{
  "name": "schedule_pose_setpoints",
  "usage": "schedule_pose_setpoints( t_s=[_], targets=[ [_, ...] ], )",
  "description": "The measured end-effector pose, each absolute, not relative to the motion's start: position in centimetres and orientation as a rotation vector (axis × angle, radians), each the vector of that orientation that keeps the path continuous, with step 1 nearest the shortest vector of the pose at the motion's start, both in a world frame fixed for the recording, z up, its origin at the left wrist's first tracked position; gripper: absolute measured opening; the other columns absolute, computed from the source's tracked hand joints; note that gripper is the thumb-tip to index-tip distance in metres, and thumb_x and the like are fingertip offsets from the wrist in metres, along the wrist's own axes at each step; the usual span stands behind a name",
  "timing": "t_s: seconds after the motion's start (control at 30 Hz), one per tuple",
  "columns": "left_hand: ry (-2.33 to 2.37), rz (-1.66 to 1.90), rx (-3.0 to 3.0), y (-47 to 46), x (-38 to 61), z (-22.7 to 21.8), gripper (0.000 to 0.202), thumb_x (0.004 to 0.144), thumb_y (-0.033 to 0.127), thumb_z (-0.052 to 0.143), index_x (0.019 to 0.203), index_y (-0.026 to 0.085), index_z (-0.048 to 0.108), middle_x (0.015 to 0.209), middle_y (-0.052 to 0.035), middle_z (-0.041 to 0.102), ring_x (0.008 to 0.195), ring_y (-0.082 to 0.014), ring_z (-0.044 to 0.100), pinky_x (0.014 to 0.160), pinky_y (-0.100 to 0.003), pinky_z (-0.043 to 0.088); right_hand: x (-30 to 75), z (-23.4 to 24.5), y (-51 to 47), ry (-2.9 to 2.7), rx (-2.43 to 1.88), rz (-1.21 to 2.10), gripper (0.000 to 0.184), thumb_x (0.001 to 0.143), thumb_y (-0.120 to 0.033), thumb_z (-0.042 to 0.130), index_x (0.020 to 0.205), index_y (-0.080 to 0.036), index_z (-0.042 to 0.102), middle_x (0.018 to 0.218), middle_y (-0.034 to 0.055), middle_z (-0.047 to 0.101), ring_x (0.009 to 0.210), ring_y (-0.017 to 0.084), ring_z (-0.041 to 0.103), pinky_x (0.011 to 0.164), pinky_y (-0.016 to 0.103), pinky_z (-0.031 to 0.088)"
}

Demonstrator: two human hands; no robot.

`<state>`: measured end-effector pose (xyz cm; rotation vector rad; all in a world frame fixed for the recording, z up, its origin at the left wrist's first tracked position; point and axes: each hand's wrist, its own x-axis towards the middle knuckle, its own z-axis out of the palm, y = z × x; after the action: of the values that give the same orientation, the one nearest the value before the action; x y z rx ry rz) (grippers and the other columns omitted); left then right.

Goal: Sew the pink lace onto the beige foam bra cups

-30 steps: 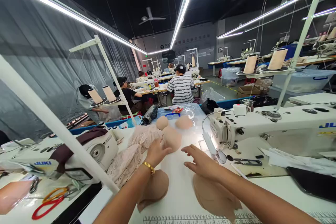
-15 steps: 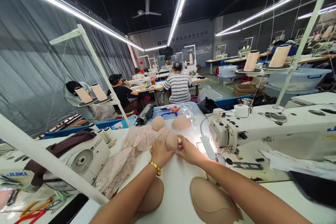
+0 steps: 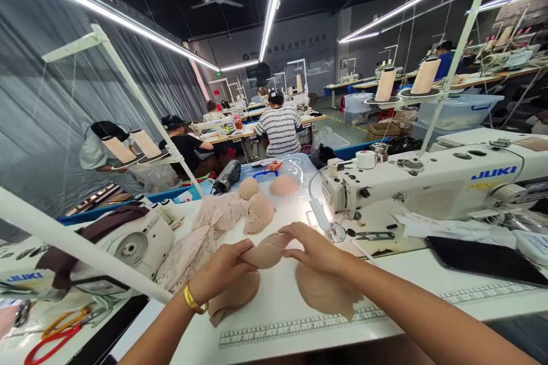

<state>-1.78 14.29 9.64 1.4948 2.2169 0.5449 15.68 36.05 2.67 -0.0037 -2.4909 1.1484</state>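
cup (image 3: 266, 256) looks matt cloth; bracelet (image 3: 190, 299), glossy metal.

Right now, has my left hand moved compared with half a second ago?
Yes: your left hand has come nearer you and leftward, farther from the blue handle on the clear box.

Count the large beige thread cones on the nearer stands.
4: one cone and another on the left stand; one and another on the right stand. None looks hidden.

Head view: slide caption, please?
Left hand grips a beige molded cup, right hand at its edge, near a JUKI sewing machine.
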Motion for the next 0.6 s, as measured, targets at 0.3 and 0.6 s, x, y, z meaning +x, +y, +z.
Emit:
schedule_pose_setpoints(
  t_s=[0.3,0.6],
  targets=[
    [2.158,0.854,1.173,10.5,0.3,9.5,0.025,0.077,0.043,0.07,0.088,0.021,0.072,0.083,-0.0001,0.072,0.083,-0.0243,0.064,0.071,-0.029,0.05,19.9,4.5,34.0,-2.519,-0.149,1.349,0.008,0.095,-0.029,0.059,0.092,-0.022,0.062,0.087,0.0015,0.068,0.081,0.021,0.06,0.073,0.031,0.044],
    [1.9,1.313,0.701,6.3,-1.0,5.7,0.06,0.073,0.058,0.083,0.112,0.016,0.067,0.095,-0.0065,0.075,0.092,-0.027,0.069,0.076,-0.033,0.055,25.3,1.1,37.8,-2.294,-0.555,1.937,0.038,0.086,-0.049,0.065,0.112,-0.02,0.066,0.1,0.0056,0.069,0.095,0.027,0.066,0.078,0.035,0.052]
  ],
)
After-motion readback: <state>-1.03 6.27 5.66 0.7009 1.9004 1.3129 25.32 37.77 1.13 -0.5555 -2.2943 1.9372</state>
